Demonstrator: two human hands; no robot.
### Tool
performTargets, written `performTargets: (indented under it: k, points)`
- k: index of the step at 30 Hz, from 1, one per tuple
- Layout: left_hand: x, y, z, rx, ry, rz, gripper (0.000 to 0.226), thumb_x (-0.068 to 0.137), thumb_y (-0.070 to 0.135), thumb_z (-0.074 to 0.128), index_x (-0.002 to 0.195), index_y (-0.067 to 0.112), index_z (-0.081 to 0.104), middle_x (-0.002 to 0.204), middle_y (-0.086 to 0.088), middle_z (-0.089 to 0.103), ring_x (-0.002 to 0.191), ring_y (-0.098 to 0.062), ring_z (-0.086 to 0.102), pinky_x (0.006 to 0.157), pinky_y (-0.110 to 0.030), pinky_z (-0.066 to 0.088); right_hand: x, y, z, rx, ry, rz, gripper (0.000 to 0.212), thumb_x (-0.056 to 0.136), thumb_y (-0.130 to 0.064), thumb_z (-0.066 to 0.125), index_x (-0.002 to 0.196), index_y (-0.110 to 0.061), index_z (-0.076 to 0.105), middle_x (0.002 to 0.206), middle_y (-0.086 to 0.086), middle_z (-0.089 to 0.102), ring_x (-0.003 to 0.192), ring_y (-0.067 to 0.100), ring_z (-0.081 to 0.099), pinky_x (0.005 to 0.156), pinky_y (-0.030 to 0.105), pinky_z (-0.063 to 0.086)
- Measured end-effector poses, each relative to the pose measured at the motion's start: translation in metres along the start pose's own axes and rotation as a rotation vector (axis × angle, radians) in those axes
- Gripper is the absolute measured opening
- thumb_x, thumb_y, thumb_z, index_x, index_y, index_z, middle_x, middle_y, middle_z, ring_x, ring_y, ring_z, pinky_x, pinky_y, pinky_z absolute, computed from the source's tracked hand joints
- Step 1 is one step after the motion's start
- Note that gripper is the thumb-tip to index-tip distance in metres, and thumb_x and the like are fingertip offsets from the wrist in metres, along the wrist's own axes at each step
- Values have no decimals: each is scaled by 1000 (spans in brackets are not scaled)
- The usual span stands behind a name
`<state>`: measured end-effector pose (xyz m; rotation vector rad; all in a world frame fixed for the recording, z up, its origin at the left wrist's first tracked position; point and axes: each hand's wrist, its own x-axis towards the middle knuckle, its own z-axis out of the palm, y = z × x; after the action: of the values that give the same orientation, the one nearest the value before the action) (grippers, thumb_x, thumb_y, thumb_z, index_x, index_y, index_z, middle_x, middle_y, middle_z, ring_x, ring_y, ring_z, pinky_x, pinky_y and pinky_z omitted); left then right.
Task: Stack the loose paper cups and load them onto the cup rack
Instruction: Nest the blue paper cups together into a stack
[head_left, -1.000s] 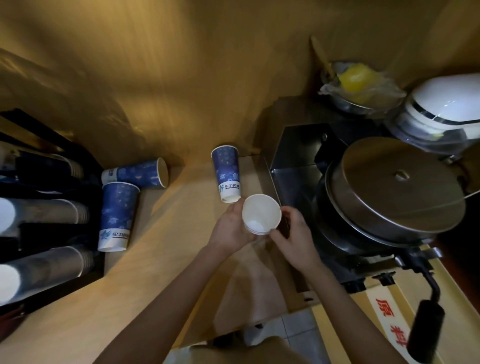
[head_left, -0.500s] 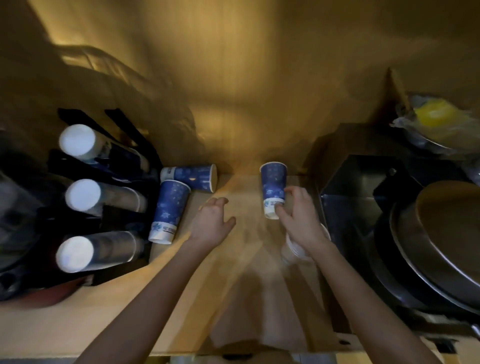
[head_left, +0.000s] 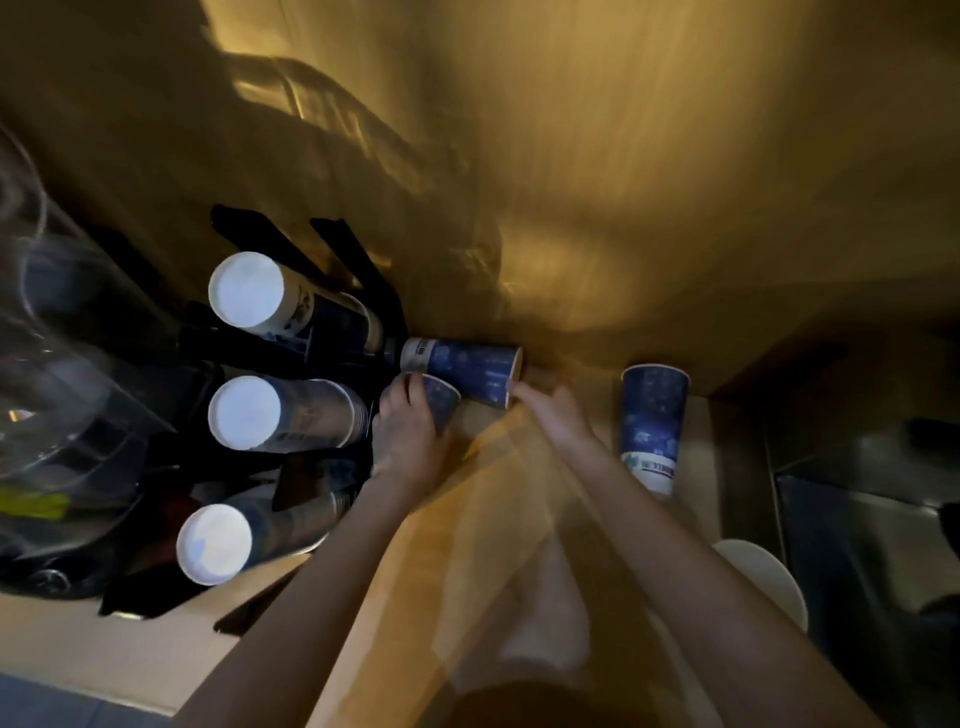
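A black cup rack (head_left: 358, 291) at the left holds three stacks of cups (head_left: 244, 413), their white bottoms facing me. Two loose blue paper cups are next to it. My left hand (head_left: 405, 436) is wrapped around the nearer blue cup (head_left: 441, 400). Behind it, the other blue cup (head_left: 467, 366) lies on its side against the wall, and the fingertips of my right hand (head_left: 556, 415) touch its rim. A third blue cup (head_left: 652, 421) is apart to the right. A white cup (head_left: 763, 577) rests at the counter's right edge, half hidden by my right forearm.
The wooden counter (head_left: 498, 519) runs between the rack and a dark metal appliance (head_left: 857, 519) on the right. A wooden wall closes the back. Clear plastic clutter (head_left: 62, 405) sits at the far left behind the rack.
Both hands moved left to the two cups by the rack. My right hand left the third blue cup, and the white cup now rests on the counter. The view swung left.
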<state>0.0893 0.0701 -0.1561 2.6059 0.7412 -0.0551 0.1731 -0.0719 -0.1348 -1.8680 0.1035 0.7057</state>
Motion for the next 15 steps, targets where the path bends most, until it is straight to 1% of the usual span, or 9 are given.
performTargets:
  k: [2,3,4,6,8,10,11,13,15]
  points:
    - [6,-5,8,-30,-30,-42,82,83,35,59,143,7,9,152,-17,17,139,-34,19,113,-44,26,18,2,8,112,-10,124,57,76,-42,67,123,-12,52,120,10,60,111,28,56,100,42,45]
    - [8,-7,11,-47,-42,-61,85,83,35,59,143,7,6,154,-17,13,141,-33,16,115,-44,23,24,3,12,143,-10,175,59,77,-43,66,124,-12,51,120,10,59,111,29,56,102,45,43]
    - [10,-9,14,-61,-53,-80,88,83,35,59,144,7,3,154,-17,11,141,-33,14,115,-43,22,31,6,14,158,-12,217,58,79,-44,64,124,-11,50,119,9,58,113,29,55,103,45,42]
    - [14,-13,21,-83,-66,-116,92,81,36,61,144,5,1,154,-18,11,141,-34,15,115,-44,22,42,8,21,176,-37,273,61,81,-49,59,126,-9,49,127,12,55,119,32,52,103,45,42]
    - [16,-17,27,-92,-66,-133,93,80,35,63,143,4,3,153,-20,15,140,-35,18,114,-45,23,51,10,28,250,-40,343,69,78,-53,61,130,-9,45,134,14,51,122,34,50,99,44,44]
    - [17,-20,32,-108,-65,-133,93,79,34,64,143,4,4,152,-21,18,137,-36,22,113,-45,25,59,8,36,384,-7,466,75,76,-50,65,134,-10,38,136,18,47,122,35,50,95,41,46]
    - [17,-21,34,-127,-66,-136,93,78,33,65,143,5,5,151,-21,19,136,-37,23,113,-46,25,63,7,39,439,-9,512,77,77,-49,65,135,-9,35,138,21,44,123,37,49,97,41,46]
    - [18,-22,35,-166,-66,-139,94,77,32,66,143,6,6,150,-22,20,136,-38,24,112,-46,26,68,3,44,568,-24,565,80,79,-46,64,137,-4,30,139,27,41,126,39,46,106,47,40]
    - [18,-23,36,-193,-55,-138,94,76,31,68,143,7,7,149,-23,23,135,-38,26,111,-47,26,68,3,45,677,-7,591,78,80,-41,65,136,1,29,138,27,42,126,38,46,109,45,37]
